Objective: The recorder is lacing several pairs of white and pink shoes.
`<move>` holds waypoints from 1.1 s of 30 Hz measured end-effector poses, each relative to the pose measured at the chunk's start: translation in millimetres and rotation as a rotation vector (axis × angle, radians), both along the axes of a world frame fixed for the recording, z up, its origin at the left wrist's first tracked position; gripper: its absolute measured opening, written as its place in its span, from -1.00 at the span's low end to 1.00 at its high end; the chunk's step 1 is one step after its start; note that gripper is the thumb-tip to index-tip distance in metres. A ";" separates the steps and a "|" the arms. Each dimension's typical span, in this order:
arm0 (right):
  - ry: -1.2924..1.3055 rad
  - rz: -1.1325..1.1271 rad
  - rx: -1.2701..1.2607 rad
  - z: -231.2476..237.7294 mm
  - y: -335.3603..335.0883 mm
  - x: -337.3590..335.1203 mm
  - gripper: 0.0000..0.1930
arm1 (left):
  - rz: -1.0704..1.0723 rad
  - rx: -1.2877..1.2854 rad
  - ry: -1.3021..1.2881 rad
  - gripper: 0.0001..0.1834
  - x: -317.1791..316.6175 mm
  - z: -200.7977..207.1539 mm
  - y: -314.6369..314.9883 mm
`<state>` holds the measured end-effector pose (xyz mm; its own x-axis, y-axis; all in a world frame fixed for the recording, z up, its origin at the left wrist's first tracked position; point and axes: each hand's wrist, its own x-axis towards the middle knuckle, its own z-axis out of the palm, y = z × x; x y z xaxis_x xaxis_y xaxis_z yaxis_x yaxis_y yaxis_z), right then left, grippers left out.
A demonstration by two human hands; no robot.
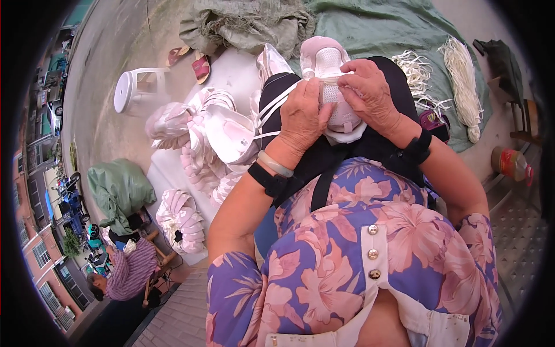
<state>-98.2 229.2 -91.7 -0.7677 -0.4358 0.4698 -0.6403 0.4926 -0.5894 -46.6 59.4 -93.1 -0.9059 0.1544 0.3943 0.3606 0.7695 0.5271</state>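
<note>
On my lap lies a pink and white shoe upper (334, 107), its perforated tongue showing between my hands. My left hand (305, 113) is closed at its left edge, thumb and fingers pinched together, with a white shoelace (278, 104) trailing out to the left. At the right edge of the upper, my right hand (370, 95) is closed too, its bent fingers gripping the eyelet side. What lies right under the fingertips is hidden. A heap of similar pink and white uppers (217, 136) is piled to the left of my knees.
Bundles of white laces (462, 87) lie on a green sheet (381, 23) at the right. A white stool (136, 89), pink slippers (201, 66) and a green sack (121, 188) are on the left. Another person (127, 269) sits at lower left. A plastic bottle (511, 165) stands far right.
</note>
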 end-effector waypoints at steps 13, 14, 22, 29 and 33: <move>-0.008 -0.054 0.174 -20.0 -29.2 2.7 -0.89 | 0.104 0.106 -0.215 -0.81 -5.5 -12.8 -2.3; -0.008 -0.055 0.176 -20.8 -29.1 2.9 -0.89 | 0.103 0.109 -0.214 -0.81 -6.1 -13.3 -2.9; -0.075 -0.066 0.174 -26.8 -33.5 3.6 -0.88 | 0.096 0.235 -0.186 -0.85 -5.6 -18.4 -5.6; -0.070 -0.082 0.162 -31.1 -35.1 5.3 -0.88 | 0.038 0.259 -0.315 -0.81 -8.5 -16.3 -9.8; -0.045 -0.046 0.139 -33.9 -32.4 4.5 -0.87 | 0.002 0.307 -0.198 -0.74 -7.3 -22.8 -4.9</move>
